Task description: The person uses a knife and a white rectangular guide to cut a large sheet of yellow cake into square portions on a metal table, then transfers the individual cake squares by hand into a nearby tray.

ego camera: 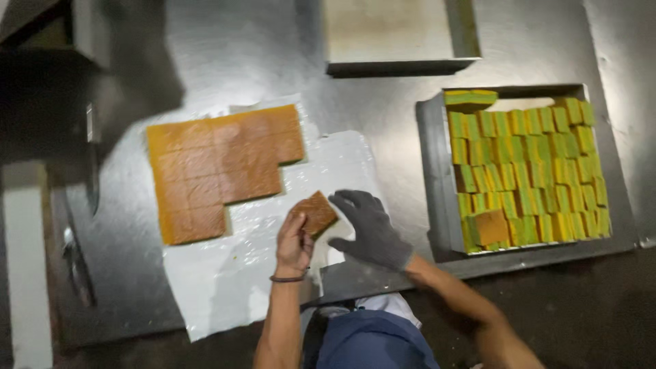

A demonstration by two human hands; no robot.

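Note:
A brown square piece of cake [316,211] is lifted just above the clear plastic sheet [232,273]. My bare left hand [294,244] grips its near left corner. My right hand [369,229], in a dark grey glove, touches its right edge with fingers spread. To the left lies the large brown cake slab [212,167], scored into squares, with pieces gone from its near right part.
A metal tray [432,171] at the right holds several upright yellow-and-green layered cake slices and one brown-topped piece [492,225]. An empty metal tray [400,34] sits at the back. A dark machine [61,82] stands at the far left on the steel table.

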